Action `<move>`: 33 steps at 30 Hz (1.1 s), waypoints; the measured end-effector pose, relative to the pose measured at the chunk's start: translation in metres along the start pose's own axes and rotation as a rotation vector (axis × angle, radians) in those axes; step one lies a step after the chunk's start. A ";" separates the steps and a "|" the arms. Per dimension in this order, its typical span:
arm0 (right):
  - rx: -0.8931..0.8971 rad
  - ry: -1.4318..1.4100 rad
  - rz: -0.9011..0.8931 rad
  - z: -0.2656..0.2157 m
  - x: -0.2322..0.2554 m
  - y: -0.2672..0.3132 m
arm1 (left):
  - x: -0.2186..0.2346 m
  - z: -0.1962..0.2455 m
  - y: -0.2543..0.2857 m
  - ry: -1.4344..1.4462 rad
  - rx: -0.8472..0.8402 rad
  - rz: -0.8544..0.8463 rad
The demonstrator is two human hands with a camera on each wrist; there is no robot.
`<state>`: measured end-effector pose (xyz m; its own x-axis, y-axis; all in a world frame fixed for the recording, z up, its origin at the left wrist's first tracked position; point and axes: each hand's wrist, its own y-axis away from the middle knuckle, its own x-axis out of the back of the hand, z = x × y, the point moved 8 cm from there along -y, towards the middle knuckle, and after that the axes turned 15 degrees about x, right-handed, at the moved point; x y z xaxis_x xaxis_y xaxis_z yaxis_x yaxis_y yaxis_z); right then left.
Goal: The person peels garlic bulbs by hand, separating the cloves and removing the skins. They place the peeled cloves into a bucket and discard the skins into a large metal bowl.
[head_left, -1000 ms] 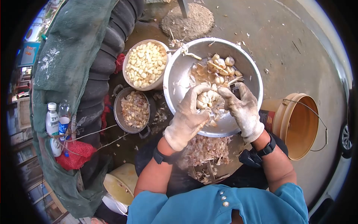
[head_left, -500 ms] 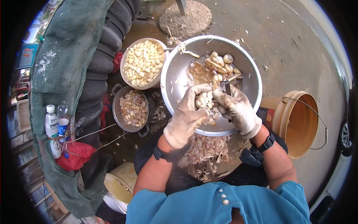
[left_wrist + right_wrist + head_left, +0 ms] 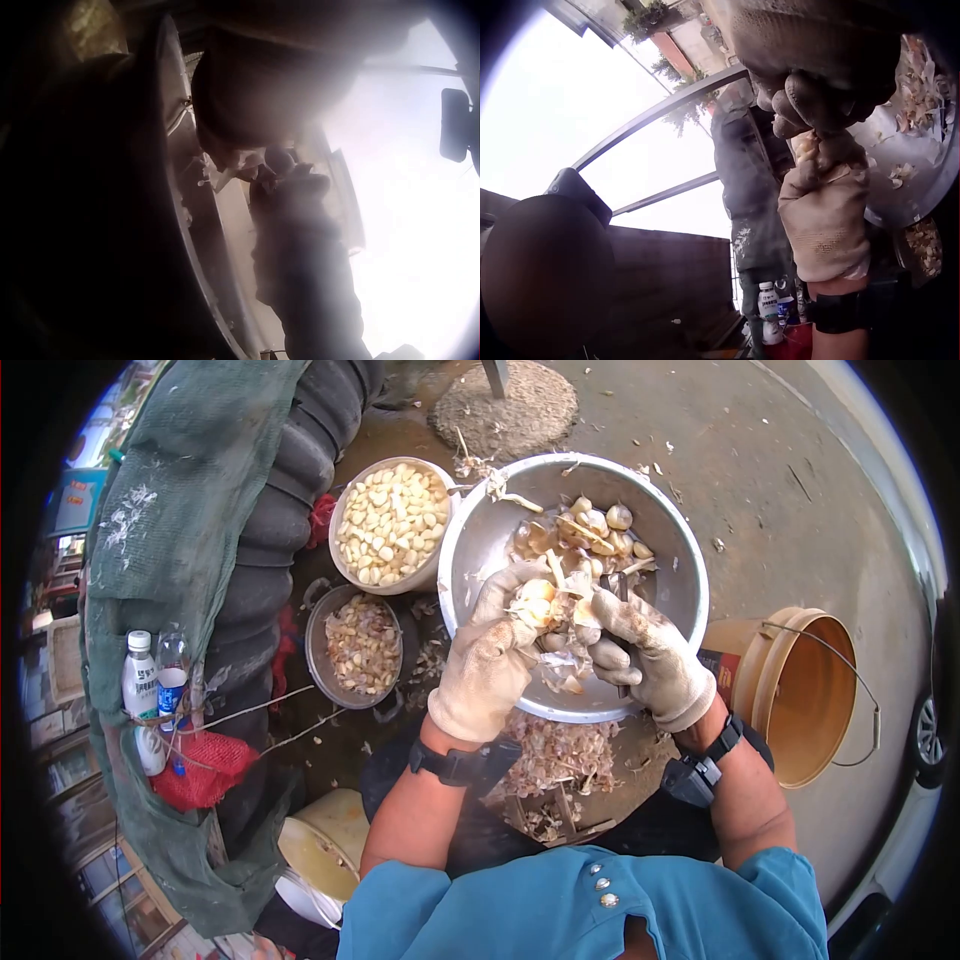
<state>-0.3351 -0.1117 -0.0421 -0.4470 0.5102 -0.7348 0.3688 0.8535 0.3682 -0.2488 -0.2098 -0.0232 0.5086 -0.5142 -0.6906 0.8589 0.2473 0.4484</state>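
Both hands wear off-white gloves and meet over a wide metal basin (image 3: 460, 530). In the head view, my left hand (image 3: 482, 660) grips a partly peeled garlic bulb (image 3: 535, 606), its fingers curled round the lower side. My right hand (image 3: 655, 660) is close against the bulb, fingers bent round a narrow dark tool (image 3: 621, 588) like a small knife. Loose skins hang below the fingertips. Further back in the basin lie several garlic bulbs (image 3: 592, 522) and skins. The left wrist view is dark and hazy. In the right wrist view, pale garlic (image 3: 807, 147) shows between the gloves.
A tub of peeled cloves (image 3: 392, 525) stands left of the basin, with a pot of unpeeled cloves (image 3: 358, 645) nearer. Skins (image 3: 565, 755) are heaped below the basin. A tan bucket (image 3: 810, 700) lies tipped at right. Black corrugated pipe (image 3: 262, 550) runs along the left.
My left hand has rolled over so more of its back shows, turning the garlic bulb. White cloves faced up before; now yellowish skin shows. The right hand stays beside it with the dark tool.
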 end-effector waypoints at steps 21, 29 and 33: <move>-0.014 0.366 -0.062 0.000 -0.004 0.002 | -0.008 -0.006 0.004 -0.317 0.037 0.017; 0.170 0.988 -0.053 -0.027 -0.004 -0.002 | 0.012 -0.008 0.002 -0.330 0.062 0.216; 0.287 1.228 -0.307 -0.031 -0.015 0.003 | 0.013 -0.001 0.005 -0.419 0.078 0.245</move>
<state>-0.3528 -0.1137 -0.0119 -0.9377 0.1926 0.2891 0.2108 0.9770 0.0327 -0.2377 -0.2142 -0.0299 0.6134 -0.7389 -0.2788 0.7018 0.3481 0.6215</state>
